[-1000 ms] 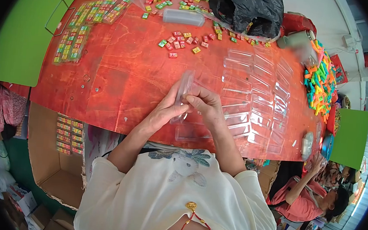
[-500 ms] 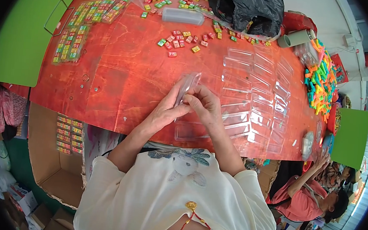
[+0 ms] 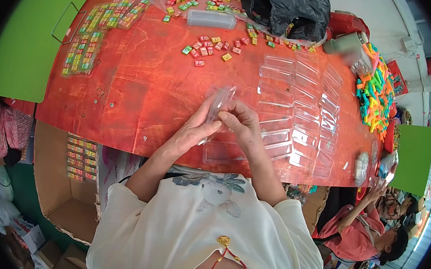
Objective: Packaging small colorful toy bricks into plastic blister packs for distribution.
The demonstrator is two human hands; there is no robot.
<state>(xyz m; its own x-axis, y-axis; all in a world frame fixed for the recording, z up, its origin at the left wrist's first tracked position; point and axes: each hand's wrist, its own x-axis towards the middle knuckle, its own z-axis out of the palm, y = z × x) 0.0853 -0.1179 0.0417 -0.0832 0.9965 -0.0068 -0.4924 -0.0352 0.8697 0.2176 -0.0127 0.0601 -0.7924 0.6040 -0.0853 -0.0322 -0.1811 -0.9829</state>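
Both hands are raised over the near middle of the table. My left hand (image 3: 194,128) is closed around a thin stack of clear plastic trays (image 3: 220,103), which stands on edge and tilts a little. The thumb and fingers of my right hand (image 3: 241,122) pinch the right side of that same stack. How many pieces the stack has, I cannot tell. Just right of my hands lie rows of empty clear plastic trays (image 3: 279,96). Beyond my hands is a loose group of small red, yellow and green wrapped pieces (image 3: 205,48).
Filled trays (image 3: 82,53) lie at the far left. A clear lidless box (image 3: 211,19), a black plastic bag (image 3: 288,11) and a green-grey cup (image 3: 345,43) stand at the back. Colourful plastic pieces (image 3: 375,96) are heaped right. A co-worker (image 3: 355,229) sits at the right; a cardboard box (image 3: 70,214) is at lower left.
The tray stack in my hands has fanned slightly apart, and a clear edge now shows to its left. At the right, the co-worker's hands now lift a shiny clear item.
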